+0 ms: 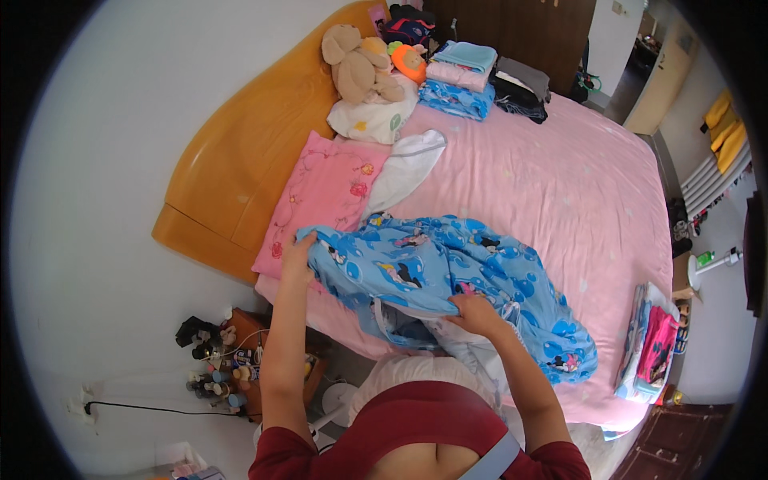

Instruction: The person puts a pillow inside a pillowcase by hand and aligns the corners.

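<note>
A blue quilt cover (510, 258) with a cartoon print lies bunched across the near part of the bed. My left hand (298, 249) grips one corner of it, beside the pink embroidered pillow (330, 186). Further right along the near edge, my right hand (474, 312) pinches the fabric, and the cloth between the two hands is lifted. Below that edge the cover gapes, with a white strip along the opening. Pale whitish fabric (480, 354) shows under my right hand and hangs toward my body.
Folded blue and pink bedding (459, 78) and dark folded clothes (522, 90) sit at the bed's far side. Another folded stack (648, 348) lies at the right edge. A plush toy (354, 66) leans by the wooden headboard (240, 180). A cluttered nightstand (255, 384) stands at left.
</note>
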Tool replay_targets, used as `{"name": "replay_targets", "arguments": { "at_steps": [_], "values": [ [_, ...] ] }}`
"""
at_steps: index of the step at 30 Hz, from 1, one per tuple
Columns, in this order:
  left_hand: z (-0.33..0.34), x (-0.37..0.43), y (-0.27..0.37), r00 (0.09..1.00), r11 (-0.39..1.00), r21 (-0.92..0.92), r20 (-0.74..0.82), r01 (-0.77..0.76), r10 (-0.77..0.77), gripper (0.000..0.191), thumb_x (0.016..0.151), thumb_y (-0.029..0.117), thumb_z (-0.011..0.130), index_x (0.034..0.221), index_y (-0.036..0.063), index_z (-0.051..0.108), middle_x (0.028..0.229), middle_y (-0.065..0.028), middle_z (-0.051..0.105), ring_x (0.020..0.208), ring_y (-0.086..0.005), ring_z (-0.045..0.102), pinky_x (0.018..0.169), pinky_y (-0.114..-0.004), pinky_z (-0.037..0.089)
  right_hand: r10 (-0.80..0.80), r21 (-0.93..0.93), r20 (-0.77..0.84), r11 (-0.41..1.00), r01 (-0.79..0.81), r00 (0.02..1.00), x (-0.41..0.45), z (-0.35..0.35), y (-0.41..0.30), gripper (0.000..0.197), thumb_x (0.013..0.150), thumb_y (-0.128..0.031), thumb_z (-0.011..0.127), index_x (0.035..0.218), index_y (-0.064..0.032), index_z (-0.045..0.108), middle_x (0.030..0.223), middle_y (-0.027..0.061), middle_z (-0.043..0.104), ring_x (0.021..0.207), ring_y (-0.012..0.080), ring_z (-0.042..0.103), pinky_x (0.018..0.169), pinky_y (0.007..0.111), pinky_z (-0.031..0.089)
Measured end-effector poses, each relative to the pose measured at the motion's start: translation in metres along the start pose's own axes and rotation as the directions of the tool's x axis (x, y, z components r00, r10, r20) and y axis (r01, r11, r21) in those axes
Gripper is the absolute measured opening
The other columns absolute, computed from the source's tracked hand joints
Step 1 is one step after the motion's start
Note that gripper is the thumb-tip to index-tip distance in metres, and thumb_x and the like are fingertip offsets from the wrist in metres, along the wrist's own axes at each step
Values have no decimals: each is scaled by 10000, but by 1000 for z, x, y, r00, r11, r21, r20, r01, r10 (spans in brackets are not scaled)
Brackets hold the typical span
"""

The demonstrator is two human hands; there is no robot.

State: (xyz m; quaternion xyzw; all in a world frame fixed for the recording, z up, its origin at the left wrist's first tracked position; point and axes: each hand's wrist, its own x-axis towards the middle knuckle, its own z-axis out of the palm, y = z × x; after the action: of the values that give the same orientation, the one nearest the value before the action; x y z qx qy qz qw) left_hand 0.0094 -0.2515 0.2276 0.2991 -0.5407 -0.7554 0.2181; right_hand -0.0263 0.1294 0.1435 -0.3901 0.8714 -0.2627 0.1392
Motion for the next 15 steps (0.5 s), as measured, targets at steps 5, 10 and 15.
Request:
{"name": "replay_targets", "arguments": {
  "at_steps": [5,10,15],
  "values": [
    [3,-2,30,999,985,-170,44,28,-20,274,811,-32,607,1068,-8,514,974,-125,601,865,-242,626,758,-363,540,75,-14,-558,995,-99,826,15,-59,-20,315,719,-20,623,1032,-44,599,1008,146,608,923,364,582,759,427,476],
    [-1,12,21,989,934,-342,66,-100,130,218,841,-12,546,1055,-31,512,1037,-162,600,916,-272,631,821,-385,541,-126,-171,-719,985,2,684,19,-45,-30,319,712,43,559,1004,-76,609,899,116,603,773,343,599,664,448,478],
    [-17,21,-19,998,991,-125,-35,-58,54,266,744,-78,597,992,9,565,931,-105,614,823,-200,628,703,-321,535,-51,41,-85,998,55,995,0,37,-12,363,733,9,532,1082,-83,581,962,164,625,860,353,616,693,456,487]
  ]
}}
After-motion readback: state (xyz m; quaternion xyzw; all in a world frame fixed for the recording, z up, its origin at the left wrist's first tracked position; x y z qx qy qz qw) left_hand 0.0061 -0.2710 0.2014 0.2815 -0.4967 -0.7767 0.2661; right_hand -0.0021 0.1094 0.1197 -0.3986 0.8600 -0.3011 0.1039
